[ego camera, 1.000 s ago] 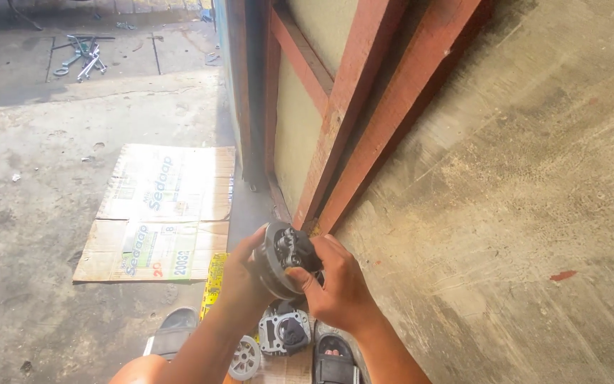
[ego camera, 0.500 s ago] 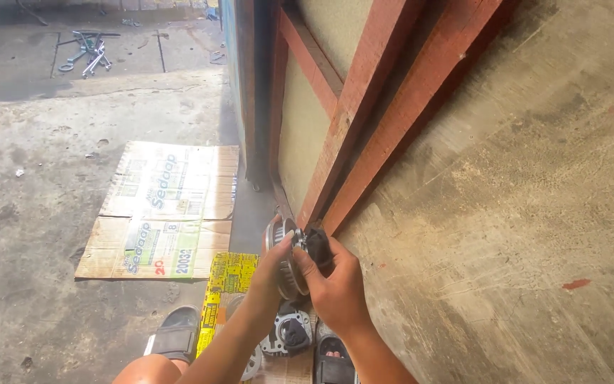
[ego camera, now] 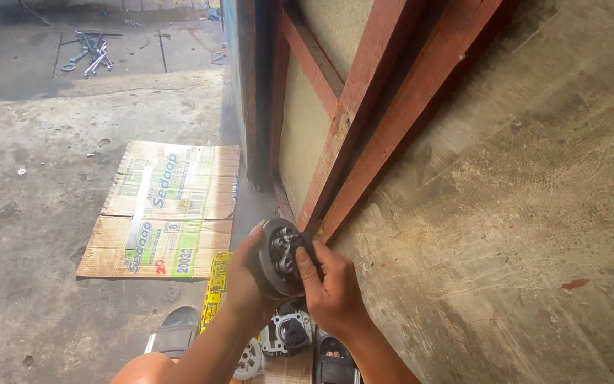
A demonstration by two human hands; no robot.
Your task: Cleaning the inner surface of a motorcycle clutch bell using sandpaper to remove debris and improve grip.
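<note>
Left hand (ego camera: pixel 244 274) cups a round grey metal engine part (ego camera: pixel 278 257) from behind, fingers wrapped on its rim, held above the concrete floor (ego camera: pixel 30 213). Right hand (ego camera: pixel 332 284) presses its fingertips into the part's open face. To the left lies a flattened brown cardboard box (ego camera: pixel 165 210) with green-and-blue print, a narrow yellow packet (ego camera: pixel 216 281) just beside it.

Round dark metal part (ego camera: pixel 278 257), tilted, held in both hands.

The round metal part (ego camera: pixel 281 257) I hold is dark grey with a black middle. The flattened cardboard box (ego camera: pixel 161 210) is tan, printed green and blue. The door frame (ego camera: pixel 385 121) is rusty red, the concrete floor (ego camera: pixel 51 142) mottled grey.
</note>
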